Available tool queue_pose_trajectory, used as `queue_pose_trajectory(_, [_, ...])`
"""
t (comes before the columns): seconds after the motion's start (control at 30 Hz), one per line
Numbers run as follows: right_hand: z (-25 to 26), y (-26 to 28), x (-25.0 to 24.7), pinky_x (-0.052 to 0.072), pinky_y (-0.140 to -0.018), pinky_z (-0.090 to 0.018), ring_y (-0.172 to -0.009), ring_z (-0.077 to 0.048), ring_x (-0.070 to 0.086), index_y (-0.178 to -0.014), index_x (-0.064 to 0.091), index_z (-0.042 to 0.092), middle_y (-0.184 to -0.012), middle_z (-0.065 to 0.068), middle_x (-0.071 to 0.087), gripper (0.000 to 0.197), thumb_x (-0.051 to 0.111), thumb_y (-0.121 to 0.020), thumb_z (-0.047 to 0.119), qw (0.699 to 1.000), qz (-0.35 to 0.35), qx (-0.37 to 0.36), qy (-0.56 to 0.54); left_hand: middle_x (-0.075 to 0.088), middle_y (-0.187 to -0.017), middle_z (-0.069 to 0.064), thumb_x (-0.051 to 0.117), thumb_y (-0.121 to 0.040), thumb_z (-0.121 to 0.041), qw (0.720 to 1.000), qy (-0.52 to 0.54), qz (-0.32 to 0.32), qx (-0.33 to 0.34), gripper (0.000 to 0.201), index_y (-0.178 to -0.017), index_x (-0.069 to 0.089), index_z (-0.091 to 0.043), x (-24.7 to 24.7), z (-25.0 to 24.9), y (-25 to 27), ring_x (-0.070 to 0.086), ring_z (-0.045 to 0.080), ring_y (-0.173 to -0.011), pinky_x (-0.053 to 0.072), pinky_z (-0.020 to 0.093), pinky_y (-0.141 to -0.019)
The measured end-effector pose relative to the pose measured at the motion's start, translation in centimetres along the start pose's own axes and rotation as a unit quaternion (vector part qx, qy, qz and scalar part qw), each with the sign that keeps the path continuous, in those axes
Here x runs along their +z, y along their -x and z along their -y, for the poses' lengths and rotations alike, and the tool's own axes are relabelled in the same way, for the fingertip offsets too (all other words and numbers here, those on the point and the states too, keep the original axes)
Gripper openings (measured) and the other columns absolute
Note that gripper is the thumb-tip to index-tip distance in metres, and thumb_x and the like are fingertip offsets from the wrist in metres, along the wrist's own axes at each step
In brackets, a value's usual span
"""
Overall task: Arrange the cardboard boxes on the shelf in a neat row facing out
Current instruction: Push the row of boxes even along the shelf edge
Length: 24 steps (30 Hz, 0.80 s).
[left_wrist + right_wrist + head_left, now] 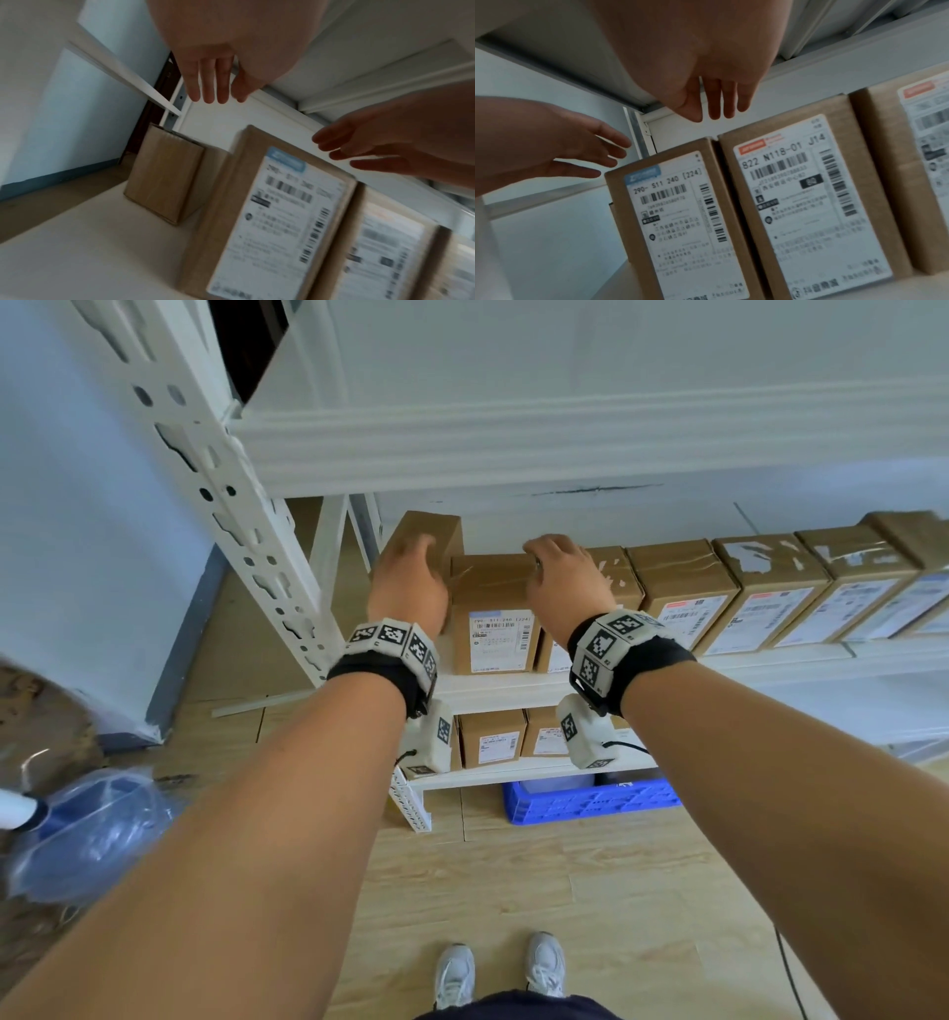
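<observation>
A row of cardboard boxes (pixel 770 593) stands on the white shelf (pixel 503 683) with labels facing out. The leftmost of them is a box with a blue-topped label (pixel 495 618) (pixel 680 223) (pixel 277 213). Left of it and further back stands a plain brown box (pixel 431 531) (pixel 164 178), showing no label and set at an angle. My left hand (pixel 411 580) (pixel 210 87) hovers open over the gap between these two. My right hand (pixel 562 582) (pixel 718 101) hovers open over the labelled box's right top edge. Neither hand holds anything.
A white perforated upright (pixel 205 469) stands at the left, and an upper shelf beam (pixel 565 449) runs close above the boxes. Bare shelf lies left of the plain box. More boxes (pixel 493 737) fill the lower shelf, above a blue crate (pixel 590 801). A plastic bag (pixel 87 829) lies on the floor.
</observation>
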State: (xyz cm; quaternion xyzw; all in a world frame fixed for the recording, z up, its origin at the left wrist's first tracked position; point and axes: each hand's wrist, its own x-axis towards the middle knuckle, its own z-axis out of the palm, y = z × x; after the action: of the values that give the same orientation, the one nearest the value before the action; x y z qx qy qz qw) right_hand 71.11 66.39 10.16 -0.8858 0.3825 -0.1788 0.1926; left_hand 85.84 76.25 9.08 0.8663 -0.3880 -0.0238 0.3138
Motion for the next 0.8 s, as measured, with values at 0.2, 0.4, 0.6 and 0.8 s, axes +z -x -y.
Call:
queue_pose_trajectory(0.2, [1.4,-1.1,1.9,0.038,-0.105,-0.037,-0.134,-0.024,0.038,-0.136,0.048,0.013,-0.143,-0.006,0.045,0.039,0.041,-0.099,0.021,0.999,0.015,-0.040,0.013,0.016,-0.160,0.013,0.047,-0.096,-0.023,0.982,-0.144,0.124,-0.015,0.058,-0.150,0.027,-0.028,2.0,4.0,-2.4,0.018,0.037,-0.146,0.022,0.049,-0.118])
queue_pose_trajectory(0.4, [0.9,-1.5,3.8,0.044,-0.099,-0.038,-0.121,-0.023,0.048,-0.122,0.058,0.013,-0.127,-0.004,0.056,0.032,0.039,-0.098,0.024,0.998,-0.008,-0.043,0.037,0.003,-0.161,0.019,0.050,-0.097,-0.036,0.978,-0.156,0.126,-0.051,0.061,-0.152,0.023,-0.031,3.2,4.3,-3.4,0.008,0.045,-0.146,0.011,0.052,-0.120])
queue_pose_trajectory(0.6, [0.4,-1.5,4.9,0.047,-0.089,-0.039,-0.107,-0.026,0.055,-0.108,0.064,0.011,-0.113,-0.006,0.062,0.028,0.042,-0.094,0.019,0.995,-0.066,-0.058,0.041,0.026,-0.152,0.022,0.057,-0.093,-0.038,0.986,-0.126,0.095,-0.050,0.048,-0.136,0.043,-0.025,4.4,4.3,-4.1,0.026,0.046,-0.138,0.027,0.052,-0.115])
queue_pose_trajectory(0.8, [0.6,-1.4,4.8,0.044,-0.093,-0.037,-0.110,-0.025,0.053,-0.112,0.062,0.012,-0.116,-0.005,0.060,0.029,0.040,-0.095,0.020,0.996,-0.056,-0.053,0.049,0.038,-0.138,0.018,0.062,-0.088,-0.037,0.989,-0.116,0.070,-0.055,0.044,-0.127,0.048,-0.021,4.0,3.9,-3.4,0.039,0.041,-0.123,0.044,0.045,-0.098])
